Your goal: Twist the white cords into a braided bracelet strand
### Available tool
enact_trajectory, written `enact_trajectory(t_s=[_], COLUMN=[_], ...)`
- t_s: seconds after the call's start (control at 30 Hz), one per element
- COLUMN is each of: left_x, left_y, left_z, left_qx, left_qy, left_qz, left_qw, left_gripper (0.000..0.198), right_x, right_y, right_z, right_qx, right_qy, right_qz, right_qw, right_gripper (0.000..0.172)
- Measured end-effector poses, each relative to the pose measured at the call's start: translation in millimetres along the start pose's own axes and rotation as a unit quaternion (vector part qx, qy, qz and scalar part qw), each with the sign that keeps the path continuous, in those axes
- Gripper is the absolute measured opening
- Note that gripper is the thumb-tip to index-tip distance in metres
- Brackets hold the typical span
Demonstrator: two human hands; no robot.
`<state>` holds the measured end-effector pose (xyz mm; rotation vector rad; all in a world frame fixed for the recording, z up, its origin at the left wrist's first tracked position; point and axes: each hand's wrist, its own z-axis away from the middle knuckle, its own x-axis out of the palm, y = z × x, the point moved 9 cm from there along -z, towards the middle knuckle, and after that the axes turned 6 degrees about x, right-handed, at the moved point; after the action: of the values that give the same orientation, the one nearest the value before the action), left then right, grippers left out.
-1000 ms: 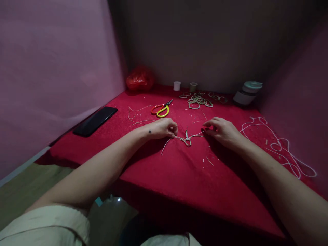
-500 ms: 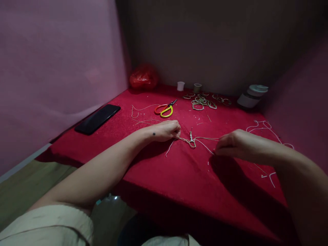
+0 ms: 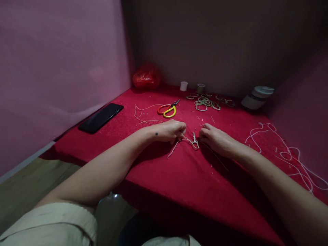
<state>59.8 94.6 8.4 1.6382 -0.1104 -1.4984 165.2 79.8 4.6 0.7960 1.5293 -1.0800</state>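
A small knotted cord piece, pale green with a white braided part, lies on the red cloth between my two hands. My left hand is closed on the cord at its left side, and a loose pale end hangs out below. Just right of the piece, my right hand is closed with its fingertips pinched at the cord. A thin strand trails from there over the cloth toward the lower right. The fingertips of both hands are partly hidden.
Behind my left hand lie scissors with red and yellow handles. A black phone rests at the left. Farther back are a red plastic bag, two spools, several knotted loops and a lidded jar. White cord sprawls at the right.
My right hand has moved left, from the far ends of the stretched strands to close beside the knotted piece. The right strand now lies loose. My left hand keeps its place on the cord.
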Motion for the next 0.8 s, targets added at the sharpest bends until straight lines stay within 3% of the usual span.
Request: enact_trajectory(t_s=[0.23, 0.4, 0.6, 0.8], left_x=[-1.4, -0.5, -1.9, 21.4], left_y=[0, 1, 17, 29], left_z=[-3, -1, 30, 62], left_qx=[0.039, 0.031, 0.066, 0.027], left_qy=[0.010, -0.002, 0.039, 0.059], left_qz=[-0.023, -0.064, -0.147, -0.213], left_qw=[0.999, 0.997, 0.986, 0.975], left_gripper=[0.011, 0.012, 0.014, 0.021], right_x=[-13, -14, -14, -6], right_y=[16, 16, 12, 2], right_z=[17, 36, 75, 104], right_qx=[0.093, 0.094, 0.128, 0.146], right_qy=[0.042, 0.030, 0.013, 0.005], right_qz=[-0.062, -0.004, 0.097, 0.069], right_qw=[0.993, 0.995, 0.987, 0.987], right_gripper=[0.011, 0.013, 0.011, 0.013])
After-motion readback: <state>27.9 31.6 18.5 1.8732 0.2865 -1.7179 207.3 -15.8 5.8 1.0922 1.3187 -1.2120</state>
